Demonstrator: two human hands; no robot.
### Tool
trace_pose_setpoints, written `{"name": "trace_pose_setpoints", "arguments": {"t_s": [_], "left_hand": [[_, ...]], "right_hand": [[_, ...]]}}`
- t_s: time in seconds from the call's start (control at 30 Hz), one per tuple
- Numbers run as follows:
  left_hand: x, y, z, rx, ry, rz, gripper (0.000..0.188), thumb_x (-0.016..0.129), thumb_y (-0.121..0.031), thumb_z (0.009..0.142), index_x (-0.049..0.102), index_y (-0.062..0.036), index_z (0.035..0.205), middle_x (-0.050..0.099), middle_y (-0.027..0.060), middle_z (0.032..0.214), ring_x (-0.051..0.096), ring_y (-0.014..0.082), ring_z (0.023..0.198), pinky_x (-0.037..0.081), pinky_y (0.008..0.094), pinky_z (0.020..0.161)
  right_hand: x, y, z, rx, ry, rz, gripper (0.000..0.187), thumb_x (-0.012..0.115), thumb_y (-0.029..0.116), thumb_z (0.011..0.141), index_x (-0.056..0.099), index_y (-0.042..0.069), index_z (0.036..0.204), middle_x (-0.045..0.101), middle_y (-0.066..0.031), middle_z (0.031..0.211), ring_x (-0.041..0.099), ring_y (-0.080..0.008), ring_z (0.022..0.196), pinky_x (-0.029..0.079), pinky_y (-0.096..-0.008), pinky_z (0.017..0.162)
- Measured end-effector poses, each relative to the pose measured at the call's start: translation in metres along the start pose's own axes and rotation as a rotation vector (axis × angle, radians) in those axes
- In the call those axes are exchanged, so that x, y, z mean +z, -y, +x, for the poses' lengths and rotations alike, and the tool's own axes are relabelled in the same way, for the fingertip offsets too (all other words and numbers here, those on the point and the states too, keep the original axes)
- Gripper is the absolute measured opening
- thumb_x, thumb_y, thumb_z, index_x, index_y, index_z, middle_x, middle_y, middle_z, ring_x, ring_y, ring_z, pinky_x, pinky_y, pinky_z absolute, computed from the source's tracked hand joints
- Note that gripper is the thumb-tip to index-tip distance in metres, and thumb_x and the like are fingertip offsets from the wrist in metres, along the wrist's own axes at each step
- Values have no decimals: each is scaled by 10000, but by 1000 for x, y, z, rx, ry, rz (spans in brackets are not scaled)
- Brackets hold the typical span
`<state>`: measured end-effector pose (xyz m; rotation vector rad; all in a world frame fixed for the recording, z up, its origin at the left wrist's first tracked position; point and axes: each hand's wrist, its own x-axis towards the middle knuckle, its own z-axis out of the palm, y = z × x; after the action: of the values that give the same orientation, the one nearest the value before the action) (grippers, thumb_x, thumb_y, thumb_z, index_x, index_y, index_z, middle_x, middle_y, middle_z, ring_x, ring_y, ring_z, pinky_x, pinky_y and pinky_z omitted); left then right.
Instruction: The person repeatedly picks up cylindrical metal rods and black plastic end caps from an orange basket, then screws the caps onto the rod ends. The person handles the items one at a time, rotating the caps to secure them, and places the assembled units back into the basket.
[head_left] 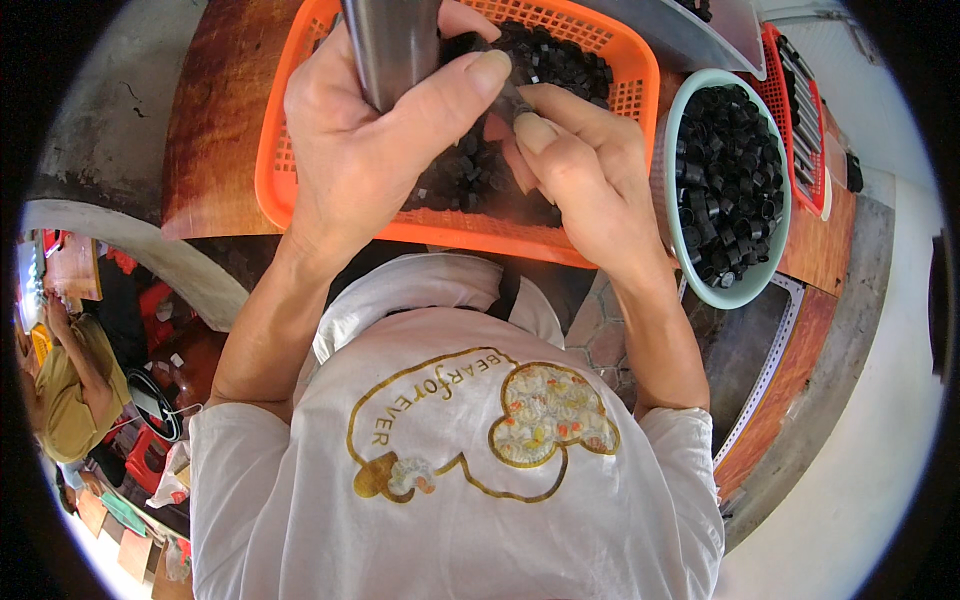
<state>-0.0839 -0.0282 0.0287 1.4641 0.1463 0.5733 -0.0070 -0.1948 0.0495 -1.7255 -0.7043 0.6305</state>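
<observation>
The left hand (pixel 355 155) grips a glossy dark cylinder (pixel 393 55); beside it, the right hand (pixel 600 190) pinches a blurred dark piece (pixel 519 104). A slack pinch could drop it into the orange plastic basket (pixel 475 234) below.

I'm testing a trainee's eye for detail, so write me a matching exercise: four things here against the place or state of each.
Things
1. Left hand
2. Orange basket
3. Pale green bowl
4. Red basket

Places or states
A. Filled with small black pieces, no hand over it
B. Curled around a dark cylinder
C. Holding long silvery rods
D. Beneath both hands

Pairs: 1-B, 2-D, 3-A, 4-C
</observation>
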Motion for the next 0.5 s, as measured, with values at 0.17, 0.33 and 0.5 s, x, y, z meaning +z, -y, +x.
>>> {"name": "trace_pose_setpoints", "arguments": {"t_s": [0.17, 0.33, 0.5], "left_hand": [[6, -3, 9, -201, -146, -379, 359, 570, -341, 1048, 640, -12, 1177, 629, 34, 822, 626, 119, 710, 489, 249, 590], [-2, 3, 36, -193, -179, -778, 326, 523, -339, 1074, 638, -35, 1108, 675, 117, 884, 684, 287, 822, 573, 415, 804], [-10, 14, 43, -313, -274, -983, 310, 561, -305, 1035, 656, -10, 1052, 663, 131, 900, 655, 300, 871, 552, 467, 871]], "right_hand": [[-3, -7, 4, -21, -30, 90, 316, 562, 240, 994, 659, -39, 881, 526, 26, 640, 455, -71, 599, 390, -285, 535], [-7, -11, -5, 29, -21, 115, 317, 562, 260, 1006, 676, -25, 927, 518, 28, 652, 454, -57, 623, 368, -272, 546], [-1, -20, -7, 147, 62, 75, 392, 534, 342, 995, 687, -19, 988, 501, 34, 644, 378, -43, 567, 285, -241, 517]]}}
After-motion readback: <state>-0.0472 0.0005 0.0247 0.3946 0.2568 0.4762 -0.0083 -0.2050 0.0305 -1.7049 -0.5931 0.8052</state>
